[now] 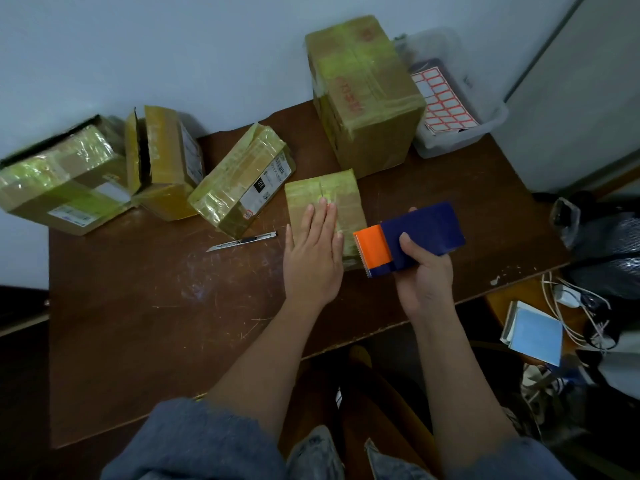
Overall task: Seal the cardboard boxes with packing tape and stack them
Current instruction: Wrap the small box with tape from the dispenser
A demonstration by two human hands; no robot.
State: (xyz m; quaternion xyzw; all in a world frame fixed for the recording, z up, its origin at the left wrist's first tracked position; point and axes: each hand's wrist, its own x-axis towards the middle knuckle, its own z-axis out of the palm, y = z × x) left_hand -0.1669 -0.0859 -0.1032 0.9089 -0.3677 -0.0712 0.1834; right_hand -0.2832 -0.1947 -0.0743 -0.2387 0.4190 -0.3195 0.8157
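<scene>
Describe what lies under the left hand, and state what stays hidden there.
The left hand lies flat, fingers straight, on a small taped box that sits on the table. The hand covers the near left part of the box's top, and the contents cannot be seen.

Dim greenish light, soft focus, edges warped

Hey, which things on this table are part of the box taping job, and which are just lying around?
For the job:
small box, pressed flat by left hand
tape dispenser, gripped in right hand
other cardboard boxes

Lying about:
utility knife
clear bin of label sheets
</scene>
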